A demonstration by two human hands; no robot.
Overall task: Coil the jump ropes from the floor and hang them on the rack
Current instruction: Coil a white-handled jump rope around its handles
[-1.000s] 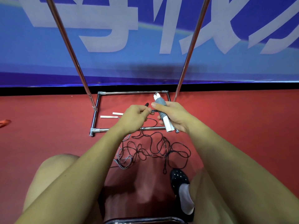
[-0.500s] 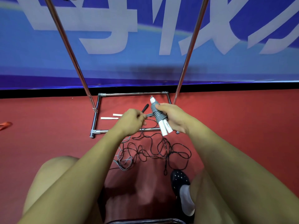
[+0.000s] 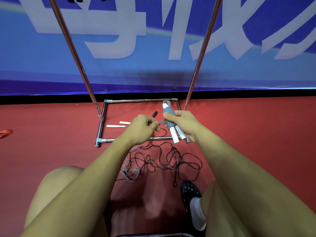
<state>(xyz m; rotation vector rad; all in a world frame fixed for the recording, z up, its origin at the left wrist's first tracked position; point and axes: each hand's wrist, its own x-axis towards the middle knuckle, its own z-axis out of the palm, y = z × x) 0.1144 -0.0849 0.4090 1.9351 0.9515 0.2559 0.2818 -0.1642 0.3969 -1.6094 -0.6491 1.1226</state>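
A: Nearest the camera, what is cut off or unclear?

B: Both knees and forearms run out of the bottom edge. One black dotted shoe [image 3: 190, 191] shows below the right hand [image 3: 185, 124]; the other foot is hidden. A curved metal bar at the bottom edge is only partly in view.

A: And the ropes on the floor?

B: Below both hands lies a tangle: one thin black rope [image 3: 168, 159] in many loops and a pale grey cord [image 3: 130, 173] beside it, towards the left forearm. Where one ends and the other begins is hard to make out. The left forearm covers part of the grey one.

A: What do the hands hold?

B: The right hand is curled round the coiled grey jump rope [image 3: 169, 118], wound about two white handles [image 3: 177, 134] that stick out below the fingers. The left hand [image 3: 141, 130] is closed, pinching the grey rope's free end just beside the bundle; its fingertips are hidden.

A: Beyond the hands?

B: One black handle [image 3: 154, 114] pokes up between them. Two more white handles [image 3: 118, 124] lie on the red floor left of the left hand, inside the base of the chrome rack [image 3: 102, 124]. Its two uprights rise past the top edge, so the hanging bar is out of sight. Dark shapes at the top edge cannot be identified.
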